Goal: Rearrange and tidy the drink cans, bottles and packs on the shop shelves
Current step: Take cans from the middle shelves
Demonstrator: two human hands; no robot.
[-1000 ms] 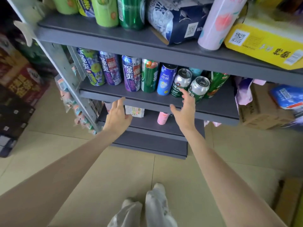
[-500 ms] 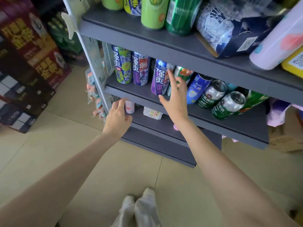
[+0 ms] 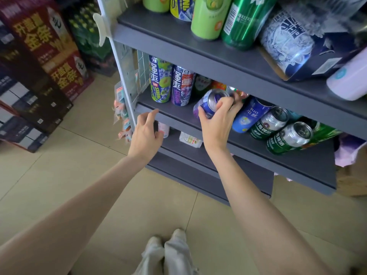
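Right hand [image 3: 217, 124] grips a tilted purple can [image 3: 208, 105] (middle shelf [image 3: 178, 116]); left hand [image 3: 146, 133] open, empty.

"RIO" stands on the blue can [image 3: 249, 116] at frame centre-right and the purple can [image 3: 182, 84] left of it; "STRONG" on the green-purple can [image 3: 159, 80]; "REFRE…" on the dark green can [image 3: 242, 20] up top.

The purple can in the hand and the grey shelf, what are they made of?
Purple-and-blue drink can in the right hand: looks like thin metal, its silvery top shining, its side glossy print. Grey shelf: probably painted metal, matte and smooth, though that's unsure.
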